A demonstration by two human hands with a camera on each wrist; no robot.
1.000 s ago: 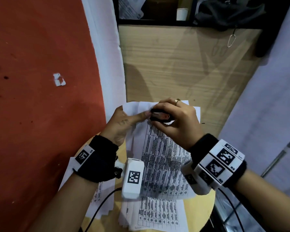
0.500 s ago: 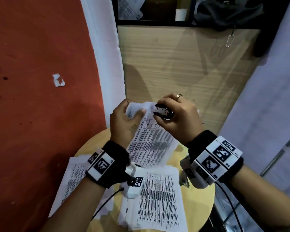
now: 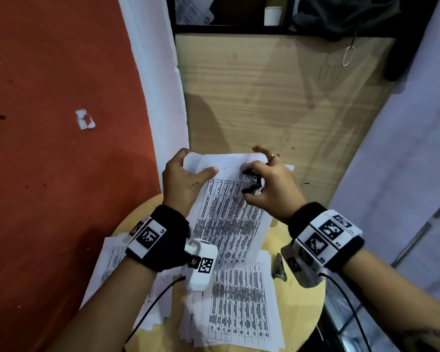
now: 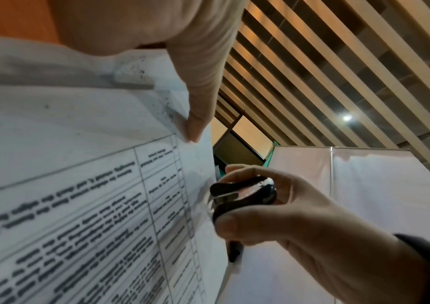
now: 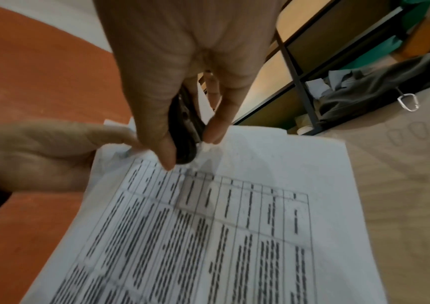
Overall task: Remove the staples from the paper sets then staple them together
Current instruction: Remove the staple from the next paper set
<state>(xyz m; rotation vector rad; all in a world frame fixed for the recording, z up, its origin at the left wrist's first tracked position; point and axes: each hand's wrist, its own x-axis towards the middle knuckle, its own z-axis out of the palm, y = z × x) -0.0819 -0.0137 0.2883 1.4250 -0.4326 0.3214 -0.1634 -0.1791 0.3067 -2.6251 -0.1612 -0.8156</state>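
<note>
A person's left hand (image 3: pixel 186 179) pinches the top corner of a printed paper set (image 3: pixel 229 219), lifted above the round tabletop (image 3: pixel 302 313), thumb on the front and fingers curled behind. The right hand (image 3: pixel 269 189), its grip clamped on a black staple remover (image 3: pixel 252 182), brings the tool against the sheet's upper edge. More paper sets (image 3: pixel 239 306) lie on the tabletop below the raised set; a stapler (image 3: pixel 279 268) rests just right of them.

Stapler (image 3: pixel 279 267) right of paper stacks (image 3: pixel 239 306)
</note>
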